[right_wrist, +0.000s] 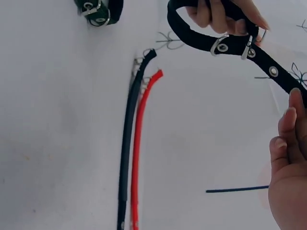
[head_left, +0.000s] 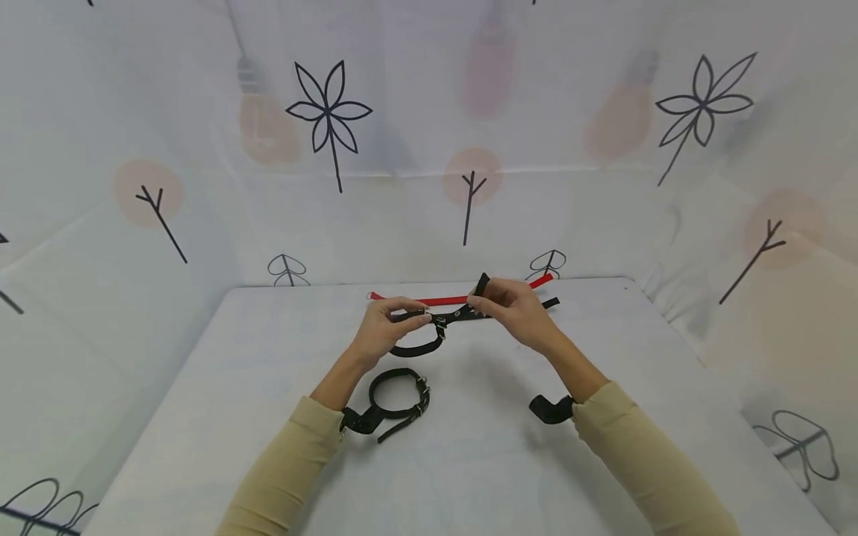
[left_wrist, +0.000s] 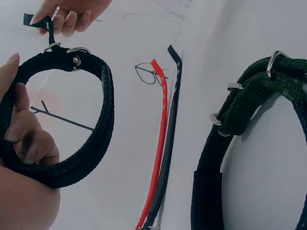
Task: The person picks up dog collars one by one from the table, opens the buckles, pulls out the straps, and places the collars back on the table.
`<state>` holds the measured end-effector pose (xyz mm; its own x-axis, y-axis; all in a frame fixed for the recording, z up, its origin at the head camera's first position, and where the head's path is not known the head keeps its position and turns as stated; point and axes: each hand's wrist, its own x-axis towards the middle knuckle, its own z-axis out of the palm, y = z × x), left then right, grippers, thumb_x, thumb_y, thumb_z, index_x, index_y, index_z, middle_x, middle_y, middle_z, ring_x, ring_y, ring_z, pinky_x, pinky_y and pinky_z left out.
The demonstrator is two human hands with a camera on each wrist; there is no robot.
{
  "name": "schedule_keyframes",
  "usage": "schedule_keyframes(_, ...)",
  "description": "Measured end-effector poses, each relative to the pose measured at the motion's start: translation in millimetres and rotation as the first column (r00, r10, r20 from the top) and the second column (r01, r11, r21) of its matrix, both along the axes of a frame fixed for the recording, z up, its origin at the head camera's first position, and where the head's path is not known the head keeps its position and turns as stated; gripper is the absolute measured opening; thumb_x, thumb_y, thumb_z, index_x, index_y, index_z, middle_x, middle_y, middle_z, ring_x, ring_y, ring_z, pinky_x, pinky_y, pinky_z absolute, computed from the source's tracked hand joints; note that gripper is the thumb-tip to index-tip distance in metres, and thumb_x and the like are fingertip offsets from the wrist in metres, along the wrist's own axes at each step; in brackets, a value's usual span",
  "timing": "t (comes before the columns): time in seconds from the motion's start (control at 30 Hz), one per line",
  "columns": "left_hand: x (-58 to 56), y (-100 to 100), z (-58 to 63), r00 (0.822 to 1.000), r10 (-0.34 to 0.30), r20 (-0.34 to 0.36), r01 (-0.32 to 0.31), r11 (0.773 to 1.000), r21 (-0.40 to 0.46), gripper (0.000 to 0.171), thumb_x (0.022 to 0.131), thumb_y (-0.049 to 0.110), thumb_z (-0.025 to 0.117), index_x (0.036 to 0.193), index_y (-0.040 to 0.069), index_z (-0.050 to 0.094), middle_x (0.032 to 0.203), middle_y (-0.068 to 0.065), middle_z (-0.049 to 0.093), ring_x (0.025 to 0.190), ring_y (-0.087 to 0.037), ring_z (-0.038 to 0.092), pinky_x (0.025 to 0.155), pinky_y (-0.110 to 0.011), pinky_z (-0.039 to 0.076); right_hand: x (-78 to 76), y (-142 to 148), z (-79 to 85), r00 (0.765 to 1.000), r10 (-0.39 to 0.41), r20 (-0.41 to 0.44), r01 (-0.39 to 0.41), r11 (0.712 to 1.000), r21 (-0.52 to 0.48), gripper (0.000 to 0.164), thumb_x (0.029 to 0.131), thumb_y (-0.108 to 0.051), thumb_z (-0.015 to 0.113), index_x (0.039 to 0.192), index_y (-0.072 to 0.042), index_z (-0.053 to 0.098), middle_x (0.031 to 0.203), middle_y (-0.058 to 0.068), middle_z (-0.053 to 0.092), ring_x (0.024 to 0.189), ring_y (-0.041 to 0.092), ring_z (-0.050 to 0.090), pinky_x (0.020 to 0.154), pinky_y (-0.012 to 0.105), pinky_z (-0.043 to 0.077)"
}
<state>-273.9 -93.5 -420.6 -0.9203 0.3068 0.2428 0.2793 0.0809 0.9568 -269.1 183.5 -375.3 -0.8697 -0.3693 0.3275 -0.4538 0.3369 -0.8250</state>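
A black pet collar (left_wrist: 109,108) is held up over the table, formed into a loop with a metal buckle and a D-ring. My left hand (head_left: 378,331) grips the loop close to the buckle, thumb and fingers on either side of the band. Between thumb and fingers, my right hand (head_left: 518,311) pinches the collar's free end, drawn out to the right of the buckle. Metal eyelets show along that strap in the right wrist view. Nearer me on the table lies a second dark collar (head_left: 372,394), buckled into a ring, its tail pointing toward me.
A red collar (head_left: 442,301) and another black collar (head_left: 552,303) lie stretched out side by side along the table's far edge, behind my hands. The white table (head_left: 482,461) meets a patterned cloth backdrop (head_left: 402,223) at the back and sides.
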Motion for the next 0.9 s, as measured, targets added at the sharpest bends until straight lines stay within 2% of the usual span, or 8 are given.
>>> schedule_keyframes(0.1,1.1,-1.7,-0.5,1.0,0.005,-0.004,-0.005,1.0,-0.01,0.027,0.095,0.014,0.075,0.118,0.002,0.071,0.117,-0.006,0.067,0.097,-0.018,0.066,0.083,-0.036,0.051,-0.2,-0.7,-2.3,0.997,0.005,0.071,0.002,0.995,-0.105,0.017,0.099,-0.02,0.07,0.108,-0.006,0.072,0.098,0.013,0.07,0.095,0.035,0.065,0.089,0.044,0.053)
schedule_keyframes(0.23,3.9,-3.5,2.3,0.999,-0.017,-0.043,0.017,1.0,-0.006,0.023,0.098,0.012,0.071,0.119,0.002,0.068,0.113,-0.005,0.066,0.079,-0.017,0.06,0.073,-0.031,0.048,-1.8,-2.0,-5.8,0.99,0.01,0.138,0.025,0.968,-0.248,0.021,0.099,-0.023,0.071,0.109,-0.004,0.07,0.098,0.011,0.07,0.096,0.033,0.065,0.092,0.043,0.052)
schedule_keyframes(0.3,3.1,-3.7,2.0,0.997,-0.039,-0.07,0.039,0.999,-0.003,0.022,0.099,0.011,0.069,0.119,0.003,0.067,0.107,-0.007,0.067,0.074,-0.02,0.059,0.072,-0.035,0.05,-2.0,-2.8,-6.3,0.989,0.027,0.147,0.021,0.949,-0.314,0.02,0.099,-0.021,0.07,0.109,-0.003,0.07,0.099,0.009,0.07,0.096,0.033,0.065,0.093,0.04,0.051)
schedule_keyframes(0.47,1.4,-1.6,2.3,0.991,-0.087,-0.097,0.086,0.996,-0.022,0.023,0.101,0.005,0.064,0.123,0.002,0.063,0.11,-0.011,0.068,0.085,-0.022,0.07,0.089,-0.052,0.054,-1.1,-6.7,-5.4,0.98,0.14,0.142,-0.059,0.885,-0.463,0.012,0.101,-0.007,0.065,0.111,-0.002,0.069,0.101,0.005,0.07,0.097,0.025,0.065,0.096,0.036,0.05)
schedule_keyframes(0.57,2.8,1.8,5.7,0.986,-0.119,-0.116,0.111,0.992,-0.067,0.03,0.101,0.003,0.059,0.131,0.002,0.061,0.119,-0.012,0.066,0.088,-0.022,0.07,0.089,-0.046,0.053,-0.4,-9.3,-5.1,0.975,0.182,0.131,-0.094,0.86,-0.501,0.011,0.101,-0.004,0.064,0.111,-0.003,0.068,0.1,0.003,0.071,0.096,0.022,0.065,0.097,0.036,0.049)
schedule_keyframes(0.67,3.7,5.8,7.3,0.979,-0.137,-0.149,0.116,0.983,-0.14,0.032,0.103,0.01,0.061,0.134,0.007,0.064,0.12,-0.007,0.067,0.087,-0.02,0.066,0.079,-0.035,0.049,0.5,-10.7,-4.8,0.973,0.196,0.12,-0.112,0.861,-0.497,0.012,0.101,-0.006,0.064,0.112,-0.004,0.068,0.101,0.004,0.071,0.099,0.023,0.065,0.099,0.037,0.047)
schedule_keyframes(0.73,4.7,8.7,8.0,0.976,-0.138,-0.168,0.109,0.979,-0.171,0.029,0.102,0.017,0.064,0.13,0.012,0.069,0.114,-0.004,0.069,0.085,-0.019,0.062,0.073,-0.032,0.046,0.6,-11.5,-5.2,0.975,0.191,0.116,-0.116,0.875,-0.471,0.013,0.101,-0.008,0.065,0.113,-0.005,0.067,0.101,0.004,0.071,0.102,0.023,0.065,0.101,0.038,0.046)
schedule_keyframes(0.9,4.5,15.3,5.8,0.967,-0.127,-0.222,0.092,0.983,-0.161,0.019,0.1,0.021,0.07,0.116,0.015,0.077,0.1,-0.002,0.068,0.082,-0.02,0.055,0.068,-0.03,0.043,0.1,-15.7,-8.0,0.977,0.167,0.13,-0.105,0.914,-0.392,0.016,0.101,-0.009,0.066,0.115,-0.001,0.063,0.1,0.007,0.068,0.1,0.027,0.064,0.101,0.039,0.048)
